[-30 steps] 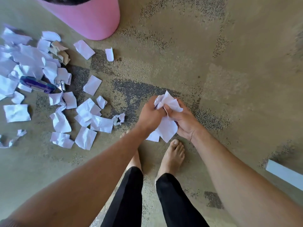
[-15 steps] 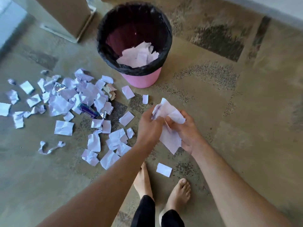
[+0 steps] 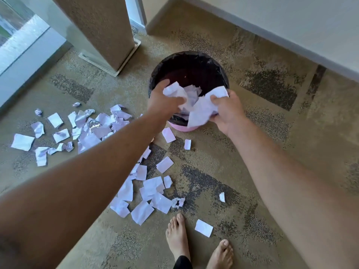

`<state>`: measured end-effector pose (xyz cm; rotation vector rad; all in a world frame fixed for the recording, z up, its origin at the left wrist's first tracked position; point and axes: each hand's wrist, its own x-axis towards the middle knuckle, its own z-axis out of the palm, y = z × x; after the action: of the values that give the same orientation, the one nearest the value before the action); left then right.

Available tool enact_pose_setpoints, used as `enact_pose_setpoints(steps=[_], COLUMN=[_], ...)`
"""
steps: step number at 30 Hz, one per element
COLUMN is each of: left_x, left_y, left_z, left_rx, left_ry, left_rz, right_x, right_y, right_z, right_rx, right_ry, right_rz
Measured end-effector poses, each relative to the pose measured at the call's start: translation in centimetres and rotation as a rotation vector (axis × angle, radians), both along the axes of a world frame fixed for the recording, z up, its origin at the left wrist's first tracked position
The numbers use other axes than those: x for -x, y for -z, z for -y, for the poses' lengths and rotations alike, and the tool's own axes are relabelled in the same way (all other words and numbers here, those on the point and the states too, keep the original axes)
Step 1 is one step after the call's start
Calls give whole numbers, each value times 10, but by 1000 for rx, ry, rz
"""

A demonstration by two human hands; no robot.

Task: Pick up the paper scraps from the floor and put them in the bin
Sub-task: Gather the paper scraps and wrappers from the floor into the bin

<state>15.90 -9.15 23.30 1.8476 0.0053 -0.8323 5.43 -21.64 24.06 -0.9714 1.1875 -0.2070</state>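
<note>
A pink bin (image 3: 181,127) lined with a black bag stands on the carpet; its dark rim (image 3: 194,55) faces me. Both hands are over its near edge. My left hand (image 3: 162,101) grips a crumpled white scrap (image 3: 174,92). A larger white sheet (image 3: 204,108) hangs from the closed fingers of my right hand (image 3: 228,111). More white paper (image 3: 192,94) lies inside the bin between my hands. Several paper scraps (image 3: 149,187) are strewn on the floor left of the bin and in front of my feet.
A brown pillar (image 3: 101,30) with a white base stands behind and left of the bin, next to a glass pane (image 3: 21,35). A wall with a grey skirting (image 3: 272,33) runs along the back right. My bare feet (image 3: 177,237) stand on the carpet below the scraps.
My hands have carried the held paper forward from above the carpet to over the bin's near rim and have moved apart. The view has tilted up, showing the pillar and the wall.
</note>
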Motion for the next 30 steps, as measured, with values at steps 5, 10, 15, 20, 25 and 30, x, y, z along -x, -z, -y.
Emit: enact_pose_setpoints(steps=[5,10,15,20,25,30], left_x=[-27,-3,35,87,148,207], left_y=[6,22,44,80,121,185], left_z=[-6,-43,-93,-147,-190,-231], left_rx=[-54,-39,-85,-217,-353,-505], left_ry=[33,27,11,72,139,213], left_rz=[62,197,302,325,345,344], right_x=[-25,-2,49,119,191,254], right_y=[2,18,38,85,140,195], right_z=[2,-11,-41,-70,-94,-120], right_rx=[-112,-22,200,379,537,632], right_ry=[-13,95,4,-211,-401,-571], right_rz=[93,128,118,-20,-183,-317])
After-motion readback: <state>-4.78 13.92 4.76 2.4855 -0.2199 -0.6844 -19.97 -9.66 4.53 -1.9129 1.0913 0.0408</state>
